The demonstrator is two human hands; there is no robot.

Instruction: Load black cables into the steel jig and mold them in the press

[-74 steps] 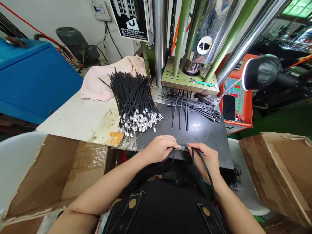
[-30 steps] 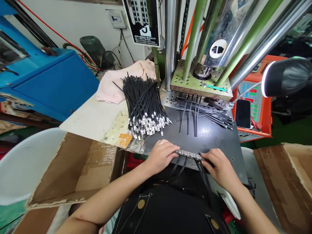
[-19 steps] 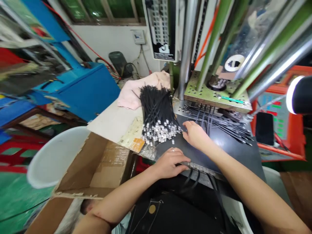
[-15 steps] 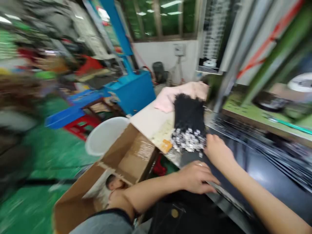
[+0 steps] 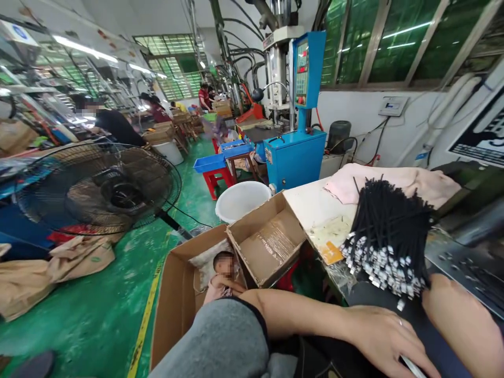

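A large pile of thin black strips with white and silvery ends (image 5: 388, 241) lies on the right side of the worktop. My right hand (image 5: 441, 294) is at the pile's right edge, its fingers hidden from view. Below the pile, my left hand (image 5: 394, 338), with a ring on one finger, reaches over the worktop's near side. Its thumb and fingers are apart beside a thin silvery edge or strip (image 5: 411, 366); I cannot tell which. A single white end piece (image 5: 400, 304) sticks out in front of the pile.
A person (image 5: 218, 286) is inside a large cardboard box (image 5: 173, 294) beside my left arm. A shallower box (image 5: 271, 239) overlaps it. Behind are a white tub (image 5: 240, 202) and a blue machine cabinet (image 5: 297, 157). A floor fan (image 5: 126, 189) stands left. Co-workers (image 5: 118, 123) sit farther back.
My view has swung left and steadied, so the fan and co-workers show now. The pile and both hands sit farther right and lower in the picture.
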